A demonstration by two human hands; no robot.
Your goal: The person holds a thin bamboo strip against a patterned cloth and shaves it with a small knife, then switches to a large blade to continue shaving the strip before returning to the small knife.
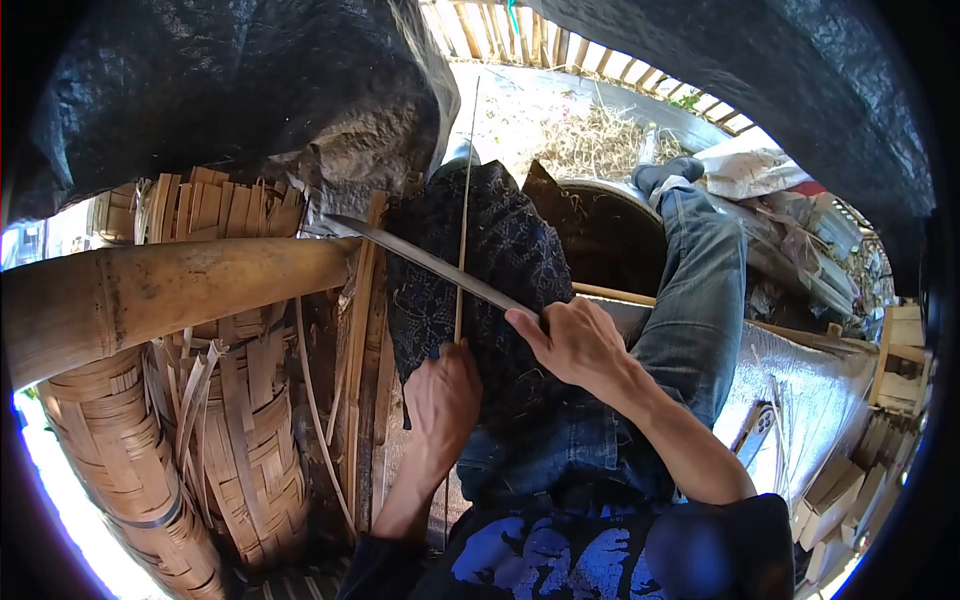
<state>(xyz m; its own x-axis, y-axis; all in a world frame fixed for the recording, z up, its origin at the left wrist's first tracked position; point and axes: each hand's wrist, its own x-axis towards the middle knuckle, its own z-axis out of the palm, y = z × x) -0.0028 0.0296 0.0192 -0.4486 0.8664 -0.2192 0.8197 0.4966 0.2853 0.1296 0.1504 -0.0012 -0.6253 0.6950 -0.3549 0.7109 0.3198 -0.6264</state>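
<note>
- We have a thin bamboo strip (463, 215) standing nearly upright over the dark patterned cloth (490, 270) that pads the knee; our left hand (443, 395) is closed around the strip's lower end, just below the near edge of that cloth.
- Our right hand (578, 342) is wrapped shut on the handle of a long knife (420, 260), and the blade runs up and away across the cloth, crossing the strip at about the cloth's middle.
- To shave well here, we judge the blade should lie at a shallow angle on the strip, so that it skims fibres rather than digs in.
- We would keep the strip pressed flat against the cloth right where the blade meets it; the cloth is what guards the leg in blue jeans (690, 300) beneath.
- The left grip sits below the crossing, on our side of the edge; we think it best to hold it there and keep the fingers clear of the blade.
- Steady tension on the strip looks important, since so slender a piece would buckle or split if slack.
- Beyond the cloth's far side a thick bamboo pole (170, 295) lies across, with woven baskets (240, 440) under it, well apart from both hands.
</note>
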